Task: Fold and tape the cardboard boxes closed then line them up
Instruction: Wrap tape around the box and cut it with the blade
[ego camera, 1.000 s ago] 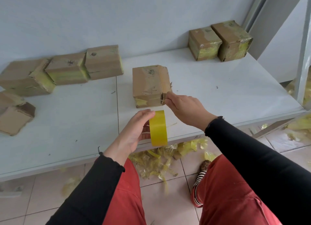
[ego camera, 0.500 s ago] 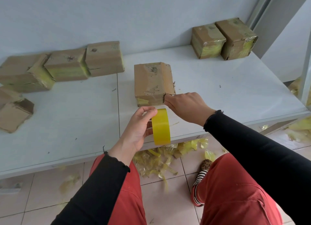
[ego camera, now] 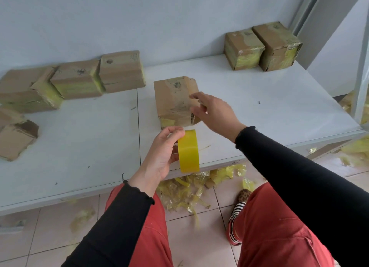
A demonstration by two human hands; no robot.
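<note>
A white table (ego camera: 259, 111) spans the view under both hands, its near edge just below the left hand. Past the left hand, along the wall, lies a row of boxes (ego camera: 79, 83), with more at the far left edge. Two taped boxes (ego camera: 261, 47) stand side by side well beyond the right hand, at the table's far right corner. One box (ego camera: 173, 101) sits on the table directly ahead, just above the left hand and touching the right. The right hand (ego camera: 213, 113) reaches forward from a black sleeve, fingers loosely spread, fingertips on the box's right near edge; no firm grip shows. The left hand (ego camera: 163, 153), palm turned right, holds a yellow tape roll (ego camera: 188, 151) upright on edge, thumb over its top, fingers behind. Yellow tape scraps (ego camera: 189, 189) litter the floor below the hands.
</note>
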